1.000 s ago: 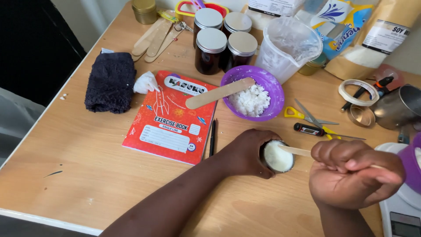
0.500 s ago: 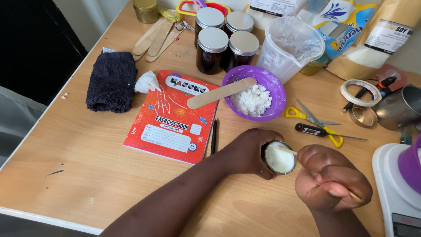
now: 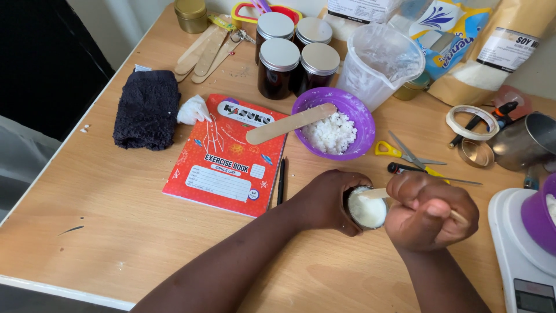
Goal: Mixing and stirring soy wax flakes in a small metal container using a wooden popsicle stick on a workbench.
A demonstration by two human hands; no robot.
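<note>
My left hand (image 3: 325, 200) is wrapped around a small jar (image 3: 367, 210) filled with a white creamy substance, on the wooden table (image 3: 116, 226). My right hand (image 3: 431, 211) grips a flat wooden stick (image 3: 373, 193) whose tip lies on the white surface at the jar's mouth. The jar's sides are hidden by my fingers. Just beyond my hands stands a purple bowl (image 3: 353, 110) of white flakes with a wide wooden stick (image 3: 289, 123) resting across its rim.
A red exercise book (image 3: 223, 162) and a black pen (image 3: 281, 181) lie left of my hands. Yellow-handled scissors (image 3: 411, 155), tape (image 3: 468, 122), a metal cup (image 3: 524, 142), dark lidded jars (image 3: 279, 59), a plastic jug (image 3: 379, 61) and bags stand behind. A white scale (image 3: 518, 261) is at right.
My right hand has shifted slightly left and down over the jar, moving the stick across the white filling. The left hand stays on the jar.
</note>
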